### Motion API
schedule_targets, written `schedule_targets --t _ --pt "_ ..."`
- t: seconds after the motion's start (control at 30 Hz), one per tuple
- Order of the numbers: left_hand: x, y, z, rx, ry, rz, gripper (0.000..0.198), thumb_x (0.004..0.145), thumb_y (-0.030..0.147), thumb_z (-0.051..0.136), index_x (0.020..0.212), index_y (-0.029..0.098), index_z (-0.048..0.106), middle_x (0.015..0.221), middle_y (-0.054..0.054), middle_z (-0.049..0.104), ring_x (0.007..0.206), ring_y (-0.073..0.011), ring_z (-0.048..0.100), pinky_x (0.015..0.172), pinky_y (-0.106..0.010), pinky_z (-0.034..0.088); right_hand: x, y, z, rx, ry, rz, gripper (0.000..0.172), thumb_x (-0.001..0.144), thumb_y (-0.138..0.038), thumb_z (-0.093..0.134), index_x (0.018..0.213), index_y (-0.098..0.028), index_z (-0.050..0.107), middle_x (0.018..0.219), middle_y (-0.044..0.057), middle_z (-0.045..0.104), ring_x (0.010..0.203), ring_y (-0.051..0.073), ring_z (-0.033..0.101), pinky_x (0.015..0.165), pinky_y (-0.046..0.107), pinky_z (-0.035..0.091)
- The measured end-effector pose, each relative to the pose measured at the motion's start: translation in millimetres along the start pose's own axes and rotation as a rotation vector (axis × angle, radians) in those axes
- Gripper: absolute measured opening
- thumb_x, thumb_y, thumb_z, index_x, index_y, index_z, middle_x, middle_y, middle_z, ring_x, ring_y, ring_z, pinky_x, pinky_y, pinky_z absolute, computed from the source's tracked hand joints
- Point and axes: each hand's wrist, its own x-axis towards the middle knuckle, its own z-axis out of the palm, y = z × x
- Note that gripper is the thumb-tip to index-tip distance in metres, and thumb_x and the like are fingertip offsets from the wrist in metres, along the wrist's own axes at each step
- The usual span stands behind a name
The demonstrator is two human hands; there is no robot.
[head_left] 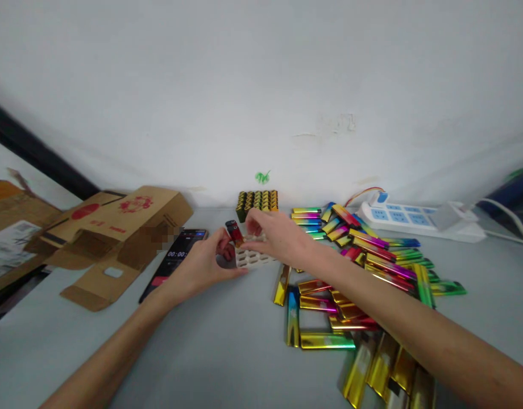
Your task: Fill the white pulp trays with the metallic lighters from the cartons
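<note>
A lighter (234, 232) with a dark top and a shiny red-gold body stands tilted between my two hands, above a white tray (253, 260) with rows of oval holes. My right hand (275, 236) pinches toward it, thumb at its lower end; part of the grip is hidden. My left hand (206, 258) is beside the tray's left side, its thumb stretched along the front and its other fingers curled close to the lighter. Behind my right hand sits a block of upright lighters (257, 201) with black and gold ends.
Many loose shiny lighters (327, 341) lie spread over the right of the grey table (210, 352). A white power strip (415, 220) with cables is at the back right. On the left are an opened cardboard box (129, 227) and a phone (176, 254) showing a timer.
</note>
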Motion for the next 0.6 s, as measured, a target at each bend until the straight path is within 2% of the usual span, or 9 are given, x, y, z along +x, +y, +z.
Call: schedule_targets --t 0.07,0.13,0.2,0.27,0.4,0.6 --pt "1 0 0.4 -0.004 -0.001 0.006 0.056 0.068 0.057 0.088 0.089 0.026 0.047 0.081 0.001 0.072 0.075 -0.0238 0.07 0.067 -0.032 0.053 -9 12 -21 -0.01 0.018 -0.009 0.015 0.096 -0.03 0.076 0.102 -0.018 0.068 0.1 0.007 0.076 0.09 0.022 0.069 0.08 0.034 0.048" --pt "1 0 0.8 -0.015 -0.007 0.008 0.055 0.068 0.057 0.088 0.089 0.026 0.047 0.083 0.001 0.072 0.076 -0.0238 0.07 0.067 -0.032 0.053 -19 31 -42 -0.044 0.016 0.032 0.005 0.097 -0.018 0.069 0.101 -0.017 0.073 0.098 0.007 0.078 0.089 0.022 0.071 0.082 0.034 0.051" --pt "1 1 0.9 -0.009 0.001 0.014 0.055 0.068 0.058 0.087 0.087 0.026 0.047 0.081 0.0 0.071 0.074 -0.0235 0.069 0.066 -0.032 0.053 -28 54 -60 -0.181 0.042 0.116 0.017 0.095 -0.01 0.063 0.099 -0.017 0.078 0.1 0.009 0.08 0.092 0.024 0.073 0.086 0.038 0.052" --pt "1 2 0.5 0.002 0.012 0.023 0.054 0.068 0.058 0.087 0.086 0.026 0.047 0.08 0.0 0.071 0.073 -0.0234 0.068 0.065 -0.032 0.053 -35 77 -71 -0.32 0.007 0.182 0.022 0.095 -0.01 0.062 0.102 -0.017 0.082 0.104 0.012 0.081 0.097 0.028 0.074 0.092 0.041 0.054" --pt "1 3 -0.5 -0.014 -0.005 0.033 0.051 0.069 0.055 0.086 0.086 0.026 0.047 0.081 0.0 0.072 0.074 -0.0238 0.069 0.066 -0.032 0.053 -45 106 -71 -0.421 -0.071 0.201 0.025 0.096 -0.013 0.063 0.11 -0.017 0.083 0.11 0.016 0.08 0.103 0.03 0.074 0.097 0.044 0.055" --pt "2 0 -0.6 0.021 -0.01 0.027 0.054 0.07 0.061 0.085 0.085 0.027 0.046 0.081 0.0 0.072 0.075 -0.0247 0.069 0.067 -0.033 0.053 -48 113 -60 -0.482 -0.131 0.233 0.023 0.101 -0.017 0.06 0.107 -0.015 0.082 0.107 0.019 0.077 0.099 0.032 0.074 0.089 0.043 0.055"
